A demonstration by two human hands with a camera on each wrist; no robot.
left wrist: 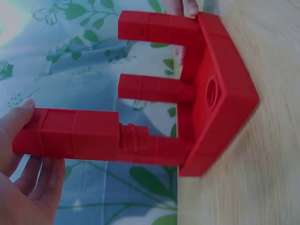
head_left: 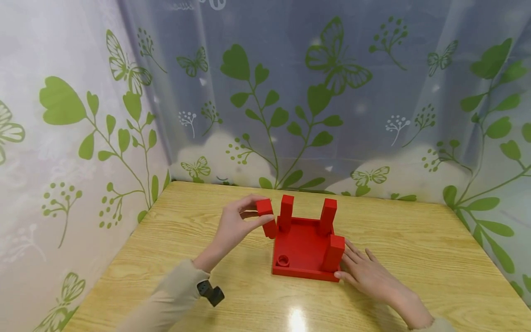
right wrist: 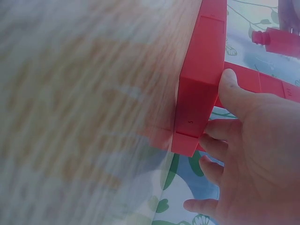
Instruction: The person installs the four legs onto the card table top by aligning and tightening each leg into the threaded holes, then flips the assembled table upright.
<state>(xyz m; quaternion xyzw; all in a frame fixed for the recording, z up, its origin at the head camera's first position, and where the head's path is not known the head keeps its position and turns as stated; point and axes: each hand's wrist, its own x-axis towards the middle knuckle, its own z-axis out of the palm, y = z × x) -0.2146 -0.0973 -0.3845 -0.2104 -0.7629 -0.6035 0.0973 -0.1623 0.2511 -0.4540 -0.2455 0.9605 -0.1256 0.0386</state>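
Observation:
Between thumb and fingers, my left hand [head_left: 236, 223] pinches a red square table leg [head_left: 268, 223] by its upper end. The leg's threaded end [left wrist: 135, 137] points down toward the red square tabletop [head_left: 300, 246], which lies upside down on the table. Three legs stand upright at its corners: far left [head_left: 286, 213], far right [head_left: 328, 216] and near right [head_left: 334, 253]. At the near left corner is a round socket [head_left: 283, 261] with no leg in it. My right hand [head_left: 371, 276] rests against the tabletop's right side, fingers extended, thumb at the near right corner.
A light wooden table [head_left: 394, 244] carries all of this. Behind it and to the sides hangs a curtain [head_left: 282, 115] printed with green leaves and butterflies. A black wrist device [head_left: 210, 293] sits on the left sleeve [head_left: 178, 283].

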